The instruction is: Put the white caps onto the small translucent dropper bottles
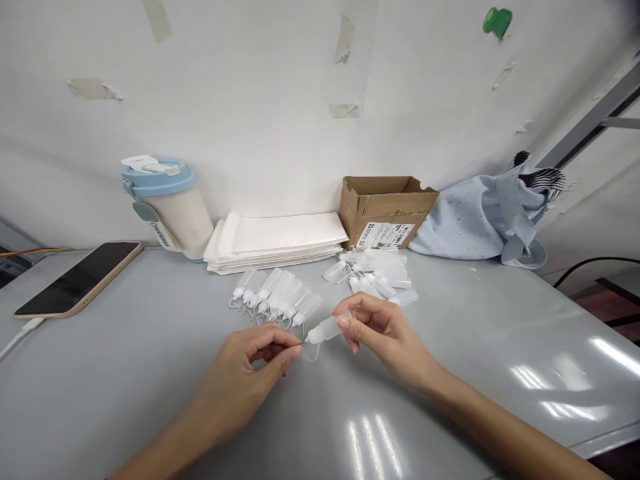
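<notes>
Above the grey table, a small translucent squeeze bottle (pixel 327 329) is held tilted, its narrow tip pointing left and a thin looped strap hanging under the neck. The thumb and fingers of my right hand (pixel 383 333) grip its rear end. My left hand (pixel 260 360) is closed in a pinch right at the bottle's tip; a thin dark bit shows there, too small to name. Just behind, a row of similar bottles (pixel 273 293) lies side by side. A looser pile of such bottles (pixel 380 270) rests behind my right hand.
Against the wall stand a blue-lidded tumbler (pixel 177 213), a stack of white flat packets (pixel 280 237), an open cardboard box (pixel 385 213) and a light blue cloth bag (pixel 465 217). A phone (pixel 80 277) with a white cable lies at the left on the grey table (pixel 150 360).
</notes>
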The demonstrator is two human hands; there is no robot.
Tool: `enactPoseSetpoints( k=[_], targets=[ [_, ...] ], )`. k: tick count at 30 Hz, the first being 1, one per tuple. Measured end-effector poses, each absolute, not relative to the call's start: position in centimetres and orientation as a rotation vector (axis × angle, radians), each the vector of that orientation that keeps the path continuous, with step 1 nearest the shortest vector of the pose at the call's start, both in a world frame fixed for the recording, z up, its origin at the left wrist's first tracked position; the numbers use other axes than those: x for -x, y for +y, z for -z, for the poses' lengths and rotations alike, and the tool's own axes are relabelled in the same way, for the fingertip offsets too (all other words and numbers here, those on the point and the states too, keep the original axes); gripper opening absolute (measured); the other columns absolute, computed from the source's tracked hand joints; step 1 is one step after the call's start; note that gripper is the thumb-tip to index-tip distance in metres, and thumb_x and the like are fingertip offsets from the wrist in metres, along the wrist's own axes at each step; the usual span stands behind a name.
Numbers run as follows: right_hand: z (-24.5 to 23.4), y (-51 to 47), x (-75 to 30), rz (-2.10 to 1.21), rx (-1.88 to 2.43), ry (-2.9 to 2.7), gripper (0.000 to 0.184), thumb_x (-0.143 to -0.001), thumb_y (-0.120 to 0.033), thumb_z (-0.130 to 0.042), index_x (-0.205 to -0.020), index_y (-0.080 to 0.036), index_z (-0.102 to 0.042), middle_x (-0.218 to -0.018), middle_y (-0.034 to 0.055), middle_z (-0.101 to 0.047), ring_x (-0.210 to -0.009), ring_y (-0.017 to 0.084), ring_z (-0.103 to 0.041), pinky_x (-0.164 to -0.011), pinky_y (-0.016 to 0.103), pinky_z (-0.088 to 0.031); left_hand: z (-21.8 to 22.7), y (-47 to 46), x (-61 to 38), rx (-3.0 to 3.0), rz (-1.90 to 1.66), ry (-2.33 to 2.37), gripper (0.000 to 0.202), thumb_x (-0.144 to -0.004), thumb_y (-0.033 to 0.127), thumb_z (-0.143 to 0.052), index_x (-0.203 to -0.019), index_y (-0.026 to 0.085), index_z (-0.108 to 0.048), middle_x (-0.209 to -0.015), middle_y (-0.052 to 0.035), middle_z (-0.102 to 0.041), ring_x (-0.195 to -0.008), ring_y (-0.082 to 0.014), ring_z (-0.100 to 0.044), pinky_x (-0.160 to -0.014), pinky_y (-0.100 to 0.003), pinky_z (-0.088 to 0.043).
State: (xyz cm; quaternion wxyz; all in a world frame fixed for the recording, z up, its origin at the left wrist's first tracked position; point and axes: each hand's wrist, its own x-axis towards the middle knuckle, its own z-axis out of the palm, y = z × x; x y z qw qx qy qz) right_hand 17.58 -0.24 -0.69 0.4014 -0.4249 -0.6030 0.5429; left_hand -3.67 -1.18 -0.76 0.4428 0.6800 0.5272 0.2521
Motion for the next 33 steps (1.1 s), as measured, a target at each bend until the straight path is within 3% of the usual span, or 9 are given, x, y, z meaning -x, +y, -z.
enactPoseSetpoints(
  k=[18, 28, 33],
  targets=[
    [1.54, -0.64, -16.85, -1.405, 1.074, -1.519, 0.022, -0.083, -0.039, -0.061, -0.088, -0.017, -0.060, -0.051, -0.0080, -0.045, -0.047, 0.008, -0.044, -0.049, 0.023, -0.031, 1.22, -1.03, 3.90, -1.749, -0.607, 1.302, 0.021, -0.082, 0.031, -0.051, -0.071, 0.021, -0.065, -0.065, 0.0010, -0.057, -0.062, -0.0149, -0.052, -0.061, -0.025, -0.042],
    [0.90, -0.46, -17.36, -1.416, 1.037, -1.454, 0.018, -0.086, -0.035, -0.058, -0.086, -0.017, -0.057, -0.052, -0.0059, -0.048, -0.051, 0.009, -0.043, -0.054, 0.024, -0.031, 0.78, -0.57, 4.19, -1.614, -0.604, 1.329, 0.023, -0.081, 0.041, -0.056, -0.089, 0.023, -0.068, -0.077, -0.0010, -0.065, -0.070, -0.0166, -0.057, -0.065, -0.025, -0.045],
    [1.05, -0.25, -17.43, -1.404, 1.018, -1.446, 0.016, -0.087, -0.033, -0.058, -0.086, -0.017, -0.056, -0.053, -0.0061, -0.048, -0.052, 0.009, -0.042, -0.056, 0.025, -0.031, 0.69, -0.60, 4.29, -1.608, -0.623, 1.331, 0.024, -0.081, 0.041, -0.056, -0.089, 0.022, -0.069, -0.077, -0.0015, -0.066, -0.069, -0.0166, -0.058, -0.064, -0.025, -0.046]
  ],
)
